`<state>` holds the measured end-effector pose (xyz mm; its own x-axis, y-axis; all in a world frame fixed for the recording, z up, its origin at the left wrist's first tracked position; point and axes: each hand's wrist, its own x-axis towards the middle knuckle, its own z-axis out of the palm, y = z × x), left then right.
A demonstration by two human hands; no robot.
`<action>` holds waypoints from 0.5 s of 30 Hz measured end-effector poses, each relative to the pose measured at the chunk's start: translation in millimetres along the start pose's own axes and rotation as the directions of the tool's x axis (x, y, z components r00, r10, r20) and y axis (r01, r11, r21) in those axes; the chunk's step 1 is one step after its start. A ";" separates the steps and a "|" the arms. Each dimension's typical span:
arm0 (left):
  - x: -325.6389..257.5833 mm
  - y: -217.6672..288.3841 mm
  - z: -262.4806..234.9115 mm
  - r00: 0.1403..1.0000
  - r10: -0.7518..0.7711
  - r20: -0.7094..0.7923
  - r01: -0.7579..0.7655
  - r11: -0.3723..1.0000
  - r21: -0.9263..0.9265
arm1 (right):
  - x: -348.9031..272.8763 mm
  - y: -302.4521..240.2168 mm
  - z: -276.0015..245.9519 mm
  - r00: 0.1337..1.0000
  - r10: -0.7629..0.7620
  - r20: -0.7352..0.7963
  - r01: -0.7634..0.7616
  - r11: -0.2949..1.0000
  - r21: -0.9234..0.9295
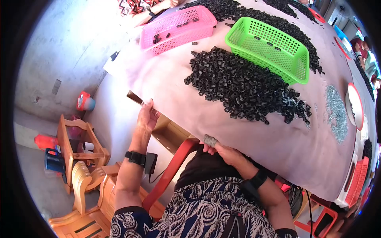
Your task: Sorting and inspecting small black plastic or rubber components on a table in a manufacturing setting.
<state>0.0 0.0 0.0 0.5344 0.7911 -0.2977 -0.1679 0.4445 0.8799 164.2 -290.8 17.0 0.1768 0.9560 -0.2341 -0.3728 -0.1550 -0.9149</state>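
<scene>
- The left hand (147,117), left of centre in the frame, has its fingers clamped on a thin dark-tipped tool (135,97) at the worktop (254,139) edge.
- The right hand (222,150), at lower centre, pinches a small grey piece (210,140) against the cloth edge.
- A heap of black parts (242,85) lies mid-frame, just beside a green basket (274,47); a pink basket (176,28) sits at upper centre.

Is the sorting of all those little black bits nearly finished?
Not nearly. Done: only a few black pieces lie in the pink basket and the green basket. In hand: the left hand holds a dark flat tool at the table edge; the right hand pinches a small grey thing. Left: the big black pile lies unsorted.
</scene>
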 end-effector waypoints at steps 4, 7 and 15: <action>-7.1 8.7 18.5 0.983 -0.025 -0.180 0.025 1.000 -0.003 | 3.0 17.8 -4.1 0.990 0.109 -0.092 -0.099 0.989 0.105; -3.5 11.3 20.5 0.936 0.036 -0.349 -0.027 0.999 0.032 | 0.7 15.4 -7.1 0.986 0.153 -0.065 -0.150 0.987 0.061; -7.6 29.6 20.0 0.682 0.636 -0.361 -0.507 0.767 0.392 | -29.8 7.7 -16.2 0.984 0.039 0.176 0.019 0.949 -0.315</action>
<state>7.6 -1.2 35.8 -0.0413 0.9741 0.2225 -0.0748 -0.2251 0.9715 170.8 -324.6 11.6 -0.0007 0.9781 -0.2082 -0.0631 -0.2079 -0.9761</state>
